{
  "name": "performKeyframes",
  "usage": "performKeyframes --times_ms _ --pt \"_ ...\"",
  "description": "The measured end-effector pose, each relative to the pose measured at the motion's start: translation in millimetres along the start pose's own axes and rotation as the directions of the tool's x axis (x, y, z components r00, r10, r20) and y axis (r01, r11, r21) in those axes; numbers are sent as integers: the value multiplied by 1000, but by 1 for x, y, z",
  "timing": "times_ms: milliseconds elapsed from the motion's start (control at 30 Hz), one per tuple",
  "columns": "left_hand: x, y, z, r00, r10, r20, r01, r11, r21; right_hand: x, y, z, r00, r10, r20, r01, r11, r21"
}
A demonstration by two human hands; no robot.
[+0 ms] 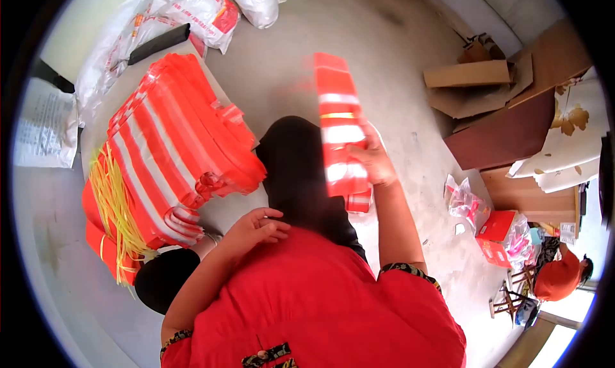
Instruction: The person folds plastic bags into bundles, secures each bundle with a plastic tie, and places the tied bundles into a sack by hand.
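Observation:
My right hand grips a folded red-and-white striped plastic bag by its right side, held upright over the floor beyond my knee. Its far end is smeared by motion. My left hand rests near my lap, fingers loosely bent and apart, with nothing visible in it. To the left lies a thick stack of red-and-white striped plastic bags, its layers fanned at the right edge. Yellow plastic strings hang over the stack's near left side. A small red piece shows just below the held bag.
White printed sacks lie at the far left. Cardboard boxes and a brown panel stand at the right. Farther back are a red box, clear plastic bags and a seated person in an orange-red top.

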State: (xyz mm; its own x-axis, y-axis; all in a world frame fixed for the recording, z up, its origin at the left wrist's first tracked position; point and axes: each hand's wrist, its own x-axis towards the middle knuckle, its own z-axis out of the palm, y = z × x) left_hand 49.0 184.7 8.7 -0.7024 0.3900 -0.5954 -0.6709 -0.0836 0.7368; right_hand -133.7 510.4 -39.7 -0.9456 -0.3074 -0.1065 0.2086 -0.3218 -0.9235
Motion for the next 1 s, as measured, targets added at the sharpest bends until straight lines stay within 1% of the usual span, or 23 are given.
performKeyframes --times_ms 33,133,233,300,333,367,433,533,633,733,833,867,933,1000 --pt "4 3 2 1000 -14 -5 14 1000 10 -3 5 -24 998 -51 -27 51 998 20" --pt "16 10 12 999 -51 -18 51 998 21 -28 5 -56 992 23 -127 -15 998 60" --pt "29 8 16 998 -51 21 50 999 21 -49 47 -93 943 266 -201 -277 960 -29" --pt "36 9 16 996 -83 14 82 996 33 -65 88 -108 904 363 -225 -368 930 24" --pt "39 9 16 995 -97 11 97 995 40 -71 101 -110 893 370 -254 -393 918 -44" --pt "42 10 16 994 -110 1 110 993 48 -76 127 -121 892 358 -275 -410 897 -163" --pt "44 10 15 990 -141 -21 142 988 62 -82 145 -120 858 422 -292 -466 879 -98" --pt "49 8 14 990 -138 -33 140 988 62 -81 153 -119 884 355 -305 -425 882 -203" --pt "49 6 14 990 -126 -69 131 988 83 -72 141 -120 845 401 -352 -487 851 -198" --pt "49 1 12 992 -109 -70 111 994 23 -76 187 -157 811 448 -376 -543 815 -202" --pt "47 5 10 989 -132 -73 134 990 30 -81 210 -171 746 507 -431 -628 752 -202" --pt "46 5 10 988 -133 -75 136 990 32 -78 218 -172 759 463 -459 -596 777 -202" --pt "45 5 9 987 -139 -77 142 989 37 -67 221 -172 791 402 -461 -551 796 -250" --pt "44 4 7 985 -156 -71 158 987 24 -52 220 -178 759 424 -494 -606 737 -299"
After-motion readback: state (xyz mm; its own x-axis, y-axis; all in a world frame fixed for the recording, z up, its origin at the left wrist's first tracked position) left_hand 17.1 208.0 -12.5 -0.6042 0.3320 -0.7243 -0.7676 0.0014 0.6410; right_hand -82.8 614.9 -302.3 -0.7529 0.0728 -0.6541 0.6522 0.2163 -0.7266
